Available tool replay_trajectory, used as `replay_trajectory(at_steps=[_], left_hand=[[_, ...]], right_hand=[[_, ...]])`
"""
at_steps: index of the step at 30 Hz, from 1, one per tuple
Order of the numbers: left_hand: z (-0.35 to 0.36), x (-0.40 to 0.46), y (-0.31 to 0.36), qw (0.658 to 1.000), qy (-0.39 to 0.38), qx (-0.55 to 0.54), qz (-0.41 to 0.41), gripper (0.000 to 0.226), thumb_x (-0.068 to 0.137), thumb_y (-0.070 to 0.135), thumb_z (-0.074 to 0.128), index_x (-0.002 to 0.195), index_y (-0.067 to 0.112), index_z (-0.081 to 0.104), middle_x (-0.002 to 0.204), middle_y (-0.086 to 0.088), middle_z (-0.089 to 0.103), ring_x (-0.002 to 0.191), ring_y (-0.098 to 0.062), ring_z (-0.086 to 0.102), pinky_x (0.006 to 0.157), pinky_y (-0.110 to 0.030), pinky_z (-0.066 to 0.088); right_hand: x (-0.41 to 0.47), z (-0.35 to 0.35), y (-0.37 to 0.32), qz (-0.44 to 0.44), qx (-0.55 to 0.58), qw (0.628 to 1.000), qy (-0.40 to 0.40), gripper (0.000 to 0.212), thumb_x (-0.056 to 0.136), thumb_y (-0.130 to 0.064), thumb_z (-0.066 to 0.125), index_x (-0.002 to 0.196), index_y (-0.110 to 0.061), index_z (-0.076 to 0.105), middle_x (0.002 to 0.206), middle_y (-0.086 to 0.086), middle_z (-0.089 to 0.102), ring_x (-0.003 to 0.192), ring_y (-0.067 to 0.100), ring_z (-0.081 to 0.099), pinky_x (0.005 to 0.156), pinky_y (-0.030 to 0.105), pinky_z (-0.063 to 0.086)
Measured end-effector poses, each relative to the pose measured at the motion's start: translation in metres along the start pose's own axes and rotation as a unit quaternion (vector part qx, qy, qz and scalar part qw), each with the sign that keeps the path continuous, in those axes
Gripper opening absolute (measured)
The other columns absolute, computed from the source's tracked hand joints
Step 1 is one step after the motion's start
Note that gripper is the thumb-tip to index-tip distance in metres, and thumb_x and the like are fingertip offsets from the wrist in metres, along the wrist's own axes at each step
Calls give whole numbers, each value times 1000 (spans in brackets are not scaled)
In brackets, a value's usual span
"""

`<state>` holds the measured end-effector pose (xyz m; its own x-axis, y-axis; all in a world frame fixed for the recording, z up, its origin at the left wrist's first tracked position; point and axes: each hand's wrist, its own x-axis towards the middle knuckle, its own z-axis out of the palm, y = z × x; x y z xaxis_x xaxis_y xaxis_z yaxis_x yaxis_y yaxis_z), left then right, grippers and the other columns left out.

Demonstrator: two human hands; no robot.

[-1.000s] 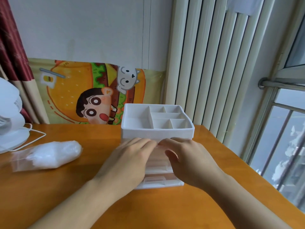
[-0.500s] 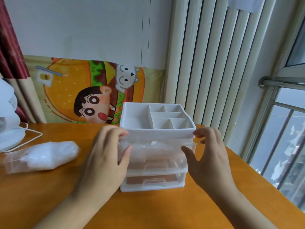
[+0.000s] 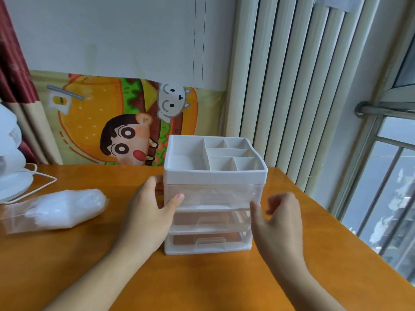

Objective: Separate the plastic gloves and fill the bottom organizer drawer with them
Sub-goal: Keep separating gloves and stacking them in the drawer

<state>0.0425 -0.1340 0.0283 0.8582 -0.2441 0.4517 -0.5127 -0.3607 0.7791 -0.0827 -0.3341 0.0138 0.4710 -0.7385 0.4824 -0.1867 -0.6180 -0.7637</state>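
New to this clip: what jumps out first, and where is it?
The white drawer organizer stands mid-table with clear drawers and a divided top tray; the left hand grips its left side, while the right hand hovers at its right, contact unclear. Behind it, a bright burger cartoon poster leans on the wall. The bag of plastic gloves lies to the left on the orange table.
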Motion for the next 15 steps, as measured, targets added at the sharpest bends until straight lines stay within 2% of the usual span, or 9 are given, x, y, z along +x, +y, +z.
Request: replay_trajectory(at_steps=[1,3,5,6,8,10,15], left_hand=[[2,1,0,1000,6,-3,-5,34,92,42,72,121,32,55,114,13,66,104,-11,64,66,-14,46],[6,3,0,1000,12,-8,-11,33,92,42,72,119,33,54,114,13,65,103,-10,63,67,-15,46],[10,5,3,1000,4,-5,-17,31,93,42,72,116,34,53,112,15,63,99,-7,59,63,-12,42],[12,6,4,1000,1,-7,-21,32,93,41,72,118,32,54,113,14,64,99,-7,59,62,-11,41],[14,11,5,1000,0,-13,-22,33,93,37,73,121,28,58,116,11,67,103,-11,62,63,-11,42],[16,16,5,1000,1,-15,-19,31,93,36,74,119,28,59,116,11,68,105,-14,64,63,-11,42],[22,24,8,1000,2,-12,-21,33,93,33,74,121,27,58,114,13,64,99,-8,56,61,-9,37]], right_hand=[[-10,2,1,24,10,999,-26,18,99,-33,70,92,-19,61,86,-6,66,75,6,60,61,16,42],[-25,9,-5,125,92,977,-148,22,102,-31,67,86,-16,71,71,1,75,61,10,67,58,23,50],[-32,20,-18,261,259,898,-240,18,101,-28,71,101,-11,76,80,6,79,64,19,71,60,33,54],[-33,25,-25,308,326,858,-249,21,99,-28,74,107,-9,75,86,9,80,65,21,71,60,34,54],[-32,35,-34,361,410,809,-216,29,92,-31,82,109,-9,75,94,11,82,63,19,67,59,32,53],[-32,44,-42,395,445,786,-169,35,85,-33,88,106,-9,74,92,11,82,57,18,65,58,31,53],[-44,44,-50,413,456,782,-102,39,83,-35,89,101,-4,74,83,10,81,56,18,70,52,29,50]])
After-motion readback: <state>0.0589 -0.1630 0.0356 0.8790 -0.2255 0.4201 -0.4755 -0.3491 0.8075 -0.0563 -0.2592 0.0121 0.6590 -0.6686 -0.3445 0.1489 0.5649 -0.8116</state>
